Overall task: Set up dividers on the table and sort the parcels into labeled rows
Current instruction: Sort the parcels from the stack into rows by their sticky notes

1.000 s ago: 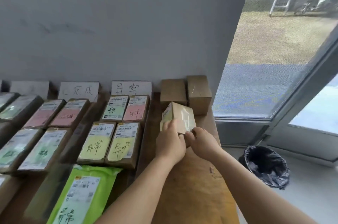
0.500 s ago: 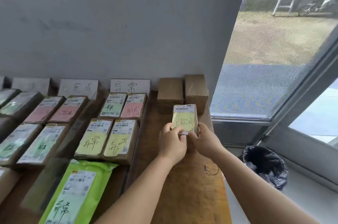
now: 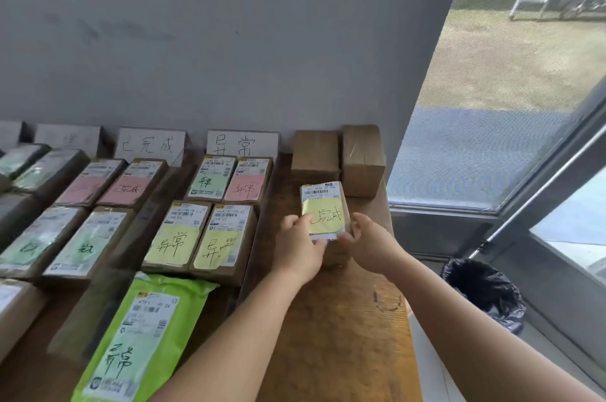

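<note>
Head view looks down on a wooden table (image 3: 344, 336) with a coarse grain, where both hands hold one small cardboard parcel (image 3: 324, 209) above its right part. Left hand (image 3: 300, 249) pinches the parcel's lower left edge, its thumb lying on a yellow sticky note (image 3: 324, 218) with black handwriting; right hand (image 3: 367, 244) grips the lower right corner, its fingers hidden behind the box. A white barcode label covers the parcel's top, the print too small to read. Two plain brown boxes (image 3: 337, 157), taped and unmarked, stand just behind it against the grey wall (image 3: 229, 41). To the left lie rows of flat brown parcels with pink, green and yellow notes, and a glossy green plastic mailer (image 3: 141, 336) cut off by the lower edge. Folded white paper signs (image 3: 196, 144) stand at the head of the rows; the far left ones are blurred and partly cut off. On the floor to the right sits a bin lined with a crinkled black bag (image 3: 485, 293); its contents cannot be made out.
</note>
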{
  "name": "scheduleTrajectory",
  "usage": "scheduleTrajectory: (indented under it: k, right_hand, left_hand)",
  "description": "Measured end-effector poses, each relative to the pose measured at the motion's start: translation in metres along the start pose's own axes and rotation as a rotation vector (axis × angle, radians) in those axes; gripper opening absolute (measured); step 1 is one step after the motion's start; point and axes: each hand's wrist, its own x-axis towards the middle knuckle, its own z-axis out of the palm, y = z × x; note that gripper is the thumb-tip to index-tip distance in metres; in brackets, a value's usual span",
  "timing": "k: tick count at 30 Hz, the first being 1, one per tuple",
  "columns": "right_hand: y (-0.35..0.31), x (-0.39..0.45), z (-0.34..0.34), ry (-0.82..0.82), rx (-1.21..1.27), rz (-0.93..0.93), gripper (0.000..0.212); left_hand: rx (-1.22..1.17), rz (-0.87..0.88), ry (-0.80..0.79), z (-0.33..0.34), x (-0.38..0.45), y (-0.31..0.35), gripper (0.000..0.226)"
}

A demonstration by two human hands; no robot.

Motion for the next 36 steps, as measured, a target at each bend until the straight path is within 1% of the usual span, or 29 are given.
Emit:
scheduleTrajectory:
  k: [1,3,4,5,9,13,16,18,21,25,28,30,33,36]
  right_hand:
    - [-0.001,0.002,-0.004,0.019,-0.011,-0.001,0.029]
    - [-0.001,0.009,-0.012,0.08,-0.024,0.009,0.055]
    - [0.0,0.012,-0.017,0.113,-0.013,0.014,0.064]
    - [0.0,0.016,-0.021,0.144,0.006,0.016,0.069]
    - [0.005,0.035,-0.033,0.197,0.066,0.041,0.065]
    - [0.012,0.052,-0.043,0.237,0.102,0.048,0.057]
    - [0.017,0.066,-0.05,0.297,0.169,0.046,0.039]
    - [0.021,0.076,-0.054,0.307,0.184,0.046,0.026]
    - [0.027,0.087,-0.059,0.295,0.181,0.047,0.019]
    - [0.03,0.1,-0.062,0.239,0.168,0.037,0.029]
    - [0.032,0.109,-0.062,0.229,0.178,0.051,0.028]
    - [0.034,0.114,-0.061,0.235,0.191,0.06,0.028]
    - [0.034,0.116,-0.061,0.265,0.224,0.063,0.041]
    - [0.033,0.11,-0.062,0.34,0.296,0.015,0.055]
  left_hand:
    - [0.031,0.006,0.005,-0.001,0.002,0.001,0.057]
    - [0.092,0.032,0.036,-0.004,0.008,0.006,0.057]
    - [0.111,0.053,0.052,-0.006,0.012,0.01,0.057]
    - [0.117,0.076,0.062,-0.008,0.017,0.015,0.058]
    - [0.09,0.15,0.042,-0.015,0.044,0.043,0.063]
    - [0.052,0.166,-0.036,-0.012,0.073,0.073,0.067]
    - [0.091,0.159,-0.09,-0.004,0.094,0.09,0.069]
    - [0.123,0.148,-0.118,0.002,0.106,0.098,0.07]
    - [0.145,0.117,-0.138,0.012,0.122,0.104,0.071]
    - [0.149,0.087,-0.141,0.021,0.139,0.11,0.07]
    - [0.152,0.068,-0.123,0.027,0.148,0.111,0.067]
    - [0.155,0.057,-0.099,0.03,0.152,0.11,0.069]
    - [0.125,0.053,-0.044,0.035,0.154,0.109,0.078]
    - [0.04,0.028,0.016,0.036,0.152,0.11,0.086]
